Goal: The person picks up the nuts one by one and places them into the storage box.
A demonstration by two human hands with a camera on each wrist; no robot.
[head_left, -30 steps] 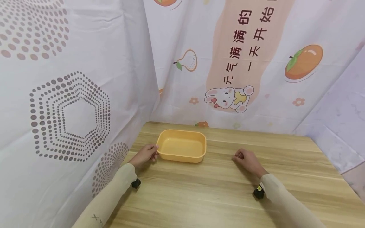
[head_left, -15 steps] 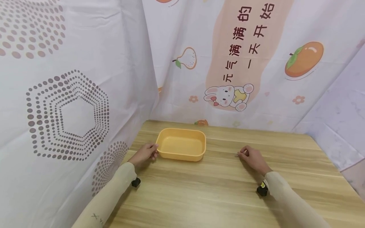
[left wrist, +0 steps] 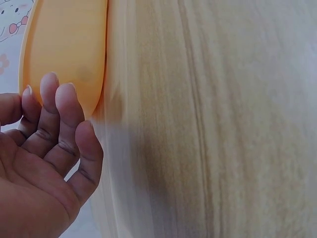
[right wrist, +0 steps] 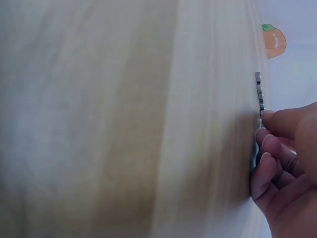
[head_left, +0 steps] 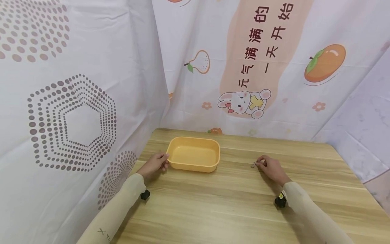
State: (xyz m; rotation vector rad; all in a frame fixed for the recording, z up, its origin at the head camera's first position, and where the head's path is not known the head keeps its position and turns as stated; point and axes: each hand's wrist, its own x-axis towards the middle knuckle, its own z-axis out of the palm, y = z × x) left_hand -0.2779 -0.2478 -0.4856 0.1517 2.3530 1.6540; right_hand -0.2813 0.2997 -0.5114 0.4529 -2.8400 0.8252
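Observation:
A yellow-orange rectangular tray (head_left: 193,155) stands toward the back of the wooden table, and nothing shows inside it. My left hand (head_left: 154,165) pinches its left end between thumb and forefinger; in the left wrist view the other fingers of that hand (left wrist: 54,144) curl loosely beside the tray wall (left wrist: 69,44). To the right of the tray, my right hand (head_left: 272,168) rests low at the tabletop, its thumb and forefinger pinching the end of a small, dark metallic linked item (head_left: 253,165). The right wrist view shows this item (right wrist: 260,91) sticking out past the fingertips of the hand (right wrist: 287,163).
The pale wooden tabletop (head_left: 210,206) spreads in front of both hands. A patterned white cloth (head_left: 73,122) hangs along the left, and another printed with fruit and a rabbit (head_left: 195,91) hangs behind the table. Black wrist cameras sit under both sleeves.
My right hand has shifted slightly to the right, and the small metallic item now shows beyond its fingertips. The left hand keeps its hold on the tray. The head view has tilted slightly.

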